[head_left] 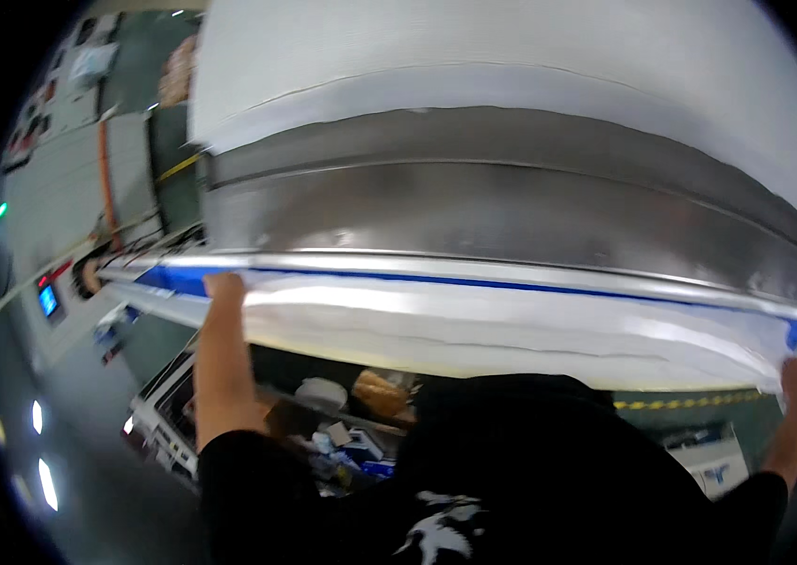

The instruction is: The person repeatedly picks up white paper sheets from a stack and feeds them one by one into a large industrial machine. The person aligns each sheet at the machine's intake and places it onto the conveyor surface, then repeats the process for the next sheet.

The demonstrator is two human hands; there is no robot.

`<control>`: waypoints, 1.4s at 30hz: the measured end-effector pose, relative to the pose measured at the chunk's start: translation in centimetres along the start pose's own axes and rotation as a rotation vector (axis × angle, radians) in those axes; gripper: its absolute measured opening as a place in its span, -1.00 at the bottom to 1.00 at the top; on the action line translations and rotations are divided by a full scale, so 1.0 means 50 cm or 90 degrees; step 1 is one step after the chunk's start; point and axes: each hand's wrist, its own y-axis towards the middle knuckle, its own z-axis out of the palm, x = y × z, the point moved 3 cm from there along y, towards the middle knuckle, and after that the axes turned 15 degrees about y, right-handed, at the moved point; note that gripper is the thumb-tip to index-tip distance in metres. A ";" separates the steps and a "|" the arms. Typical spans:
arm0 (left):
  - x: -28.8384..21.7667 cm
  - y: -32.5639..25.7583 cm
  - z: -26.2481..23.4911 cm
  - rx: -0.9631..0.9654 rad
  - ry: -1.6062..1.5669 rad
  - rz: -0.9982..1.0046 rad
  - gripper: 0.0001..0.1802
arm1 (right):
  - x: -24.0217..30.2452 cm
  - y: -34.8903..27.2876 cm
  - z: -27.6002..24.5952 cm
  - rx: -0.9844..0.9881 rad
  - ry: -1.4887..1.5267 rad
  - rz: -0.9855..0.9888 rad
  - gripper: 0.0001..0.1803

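Observation:
A long white sheet (474, 325), cloth or film, stretches between my two hands, its surface rippled and shiny in places. Along its far edge runs a blue strip (182, 280), lying against a silvery metal bar (417, 265). My left hand (223, 285) is closed at the sheet's left end, beside the wide part of the blue strip. Over at the far right, my right hand (794, 377) is closed on the sheet's other end, just below a blue corner. The fingertips of both hands are mostly hidden.
Beyond the bar lies a grey metal panel (512, 207), with broad white material (530, 38) behind it. Under the sheet sit a white round container (321, 394) and a cluttered box (361, 447). A small lit screen (48, 299) stands at the left.

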 end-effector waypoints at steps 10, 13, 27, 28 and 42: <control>0.081 -0.034 -0.020 -0.160 -0.390 -0.269 -0.71 | -0.057 0.013 0.080 0.082 -0.054 0.029 -0.83; 0.032 -0.052 -0.076 -0.189 -0.390 -0.221 -0.68 | -0.005 0.011 0.034 0.108 0.080 0.090 -0.84; -0.102 -0.141 -0.360 -0.360 -0.445 -0.131 -0.72 | 0.114 0.093 -0.104 0.072 0.160 0.078 -0.74; -0.099 -0.140 -0.361 -0.352 -0.445 -0.129 -0.71 | 0.128 0.098 -0.113 0.064 0.161 0.056 -0.72; -0.120 -0.154 -0.397 -0.472 -0.520 -0.075 -0.76 | 0.398 0.102 -0.233 0.141 0.369 -0.166 -0.54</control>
